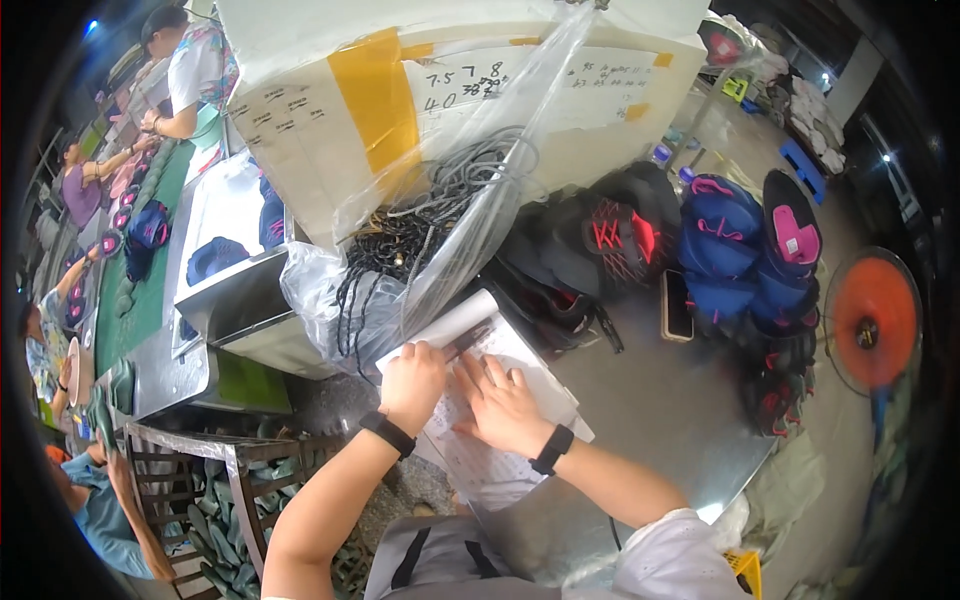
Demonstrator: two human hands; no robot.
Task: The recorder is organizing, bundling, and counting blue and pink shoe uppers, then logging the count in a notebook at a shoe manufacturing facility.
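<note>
A stack of white paper sheets [540, 380] lies at the near left edge of a metal table, its top page curled up at the far side. My left hand [413, 380] is closed, fingers curled at the left edge of the papers; its fingertips are partly hidden. Flat on the same papers rests my right hand [498, 405], fingers spread. Between the hands a dark printed patch shows on the page. Beyond the papers, a clear plastic bag [310, 290] holds a tangle of dark shoelaces [430, 215].
On the metal table [620, 420] are black shoes [560, 300], a phone [677, 306] and blue shoes with pink laces [718, 235]. A large white box [560, 120] stands behind. An orange fan [868, 320] is at right. Left, several people work along a green conveyor [150, 270].
</note>
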